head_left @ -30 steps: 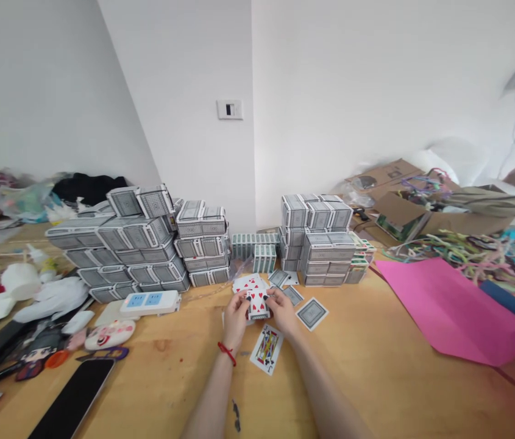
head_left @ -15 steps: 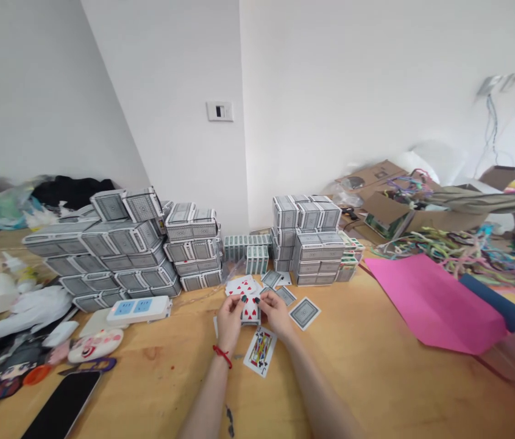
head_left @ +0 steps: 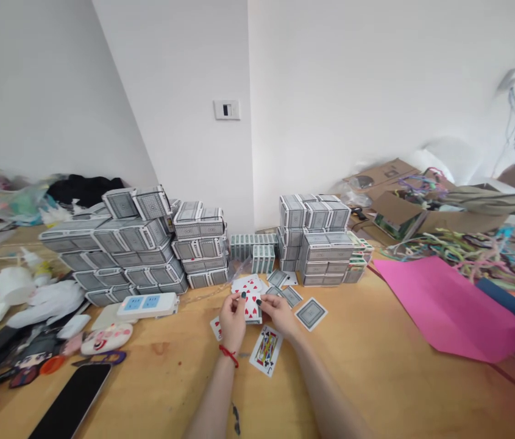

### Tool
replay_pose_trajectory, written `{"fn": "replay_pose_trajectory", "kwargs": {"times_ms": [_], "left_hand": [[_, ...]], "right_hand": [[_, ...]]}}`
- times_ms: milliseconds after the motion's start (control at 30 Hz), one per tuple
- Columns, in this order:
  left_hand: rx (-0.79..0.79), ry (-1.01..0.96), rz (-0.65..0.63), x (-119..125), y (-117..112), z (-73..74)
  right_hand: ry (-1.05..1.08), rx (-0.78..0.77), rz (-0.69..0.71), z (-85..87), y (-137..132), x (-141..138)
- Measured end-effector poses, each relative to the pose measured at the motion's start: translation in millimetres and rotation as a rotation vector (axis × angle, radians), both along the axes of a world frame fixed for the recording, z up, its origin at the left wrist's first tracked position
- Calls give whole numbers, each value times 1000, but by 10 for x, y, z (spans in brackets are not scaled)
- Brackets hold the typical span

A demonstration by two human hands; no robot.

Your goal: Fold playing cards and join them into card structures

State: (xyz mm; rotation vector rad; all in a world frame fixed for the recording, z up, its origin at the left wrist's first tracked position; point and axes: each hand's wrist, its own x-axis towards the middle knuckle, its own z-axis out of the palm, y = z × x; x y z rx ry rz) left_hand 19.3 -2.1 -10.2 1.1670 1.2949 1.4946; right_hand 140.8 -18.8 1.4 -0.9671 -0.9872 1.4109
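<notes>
I see the left hand (head_left: 232,318) and right hand (head_left: 281,311) together, pinching the hearts packet (head_left: 252,308); a slack grip could scatter it over the table (head_left: 376,372)

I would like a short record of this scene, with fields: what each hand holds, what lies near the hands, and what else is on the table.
left hand: grips the cards at their left edge
right hand: grips the same cards at their right edge
cards: a red hearts card faces up on top
near the hands: jack face up on the table; face-down card to the right
behind: card boxes stacked in two groups
left side: power strip, phone
right side: pink paper
</notes>
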Motion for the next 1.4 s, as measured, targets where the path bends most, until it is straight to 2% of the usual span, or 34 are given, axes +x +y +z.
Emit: {"fn": "replay_pose_trajectory", "kwargs": {"times_ms": [167,267,467,767,1100,1400], "left_hand": [[-19,-2,-27,36,-4,67],[-58,-74,-67,47,8,99],[-81,-97,-188,44,44,54],[-92,-87,-170,23,36,20],[-86,-84,-193,23,47,-6],[-79,-110,-219,40,46,15]], "right_hand": [[22,-27,-80,32,-21,1],[18,-11,-148,25,-21,2],[-19,-13,-200,0,-9,8],[-60,-8,-236,-96,47,0],[-37,18,-234,-56,36,7],[-38,32,-256,-95,22,21]]}}
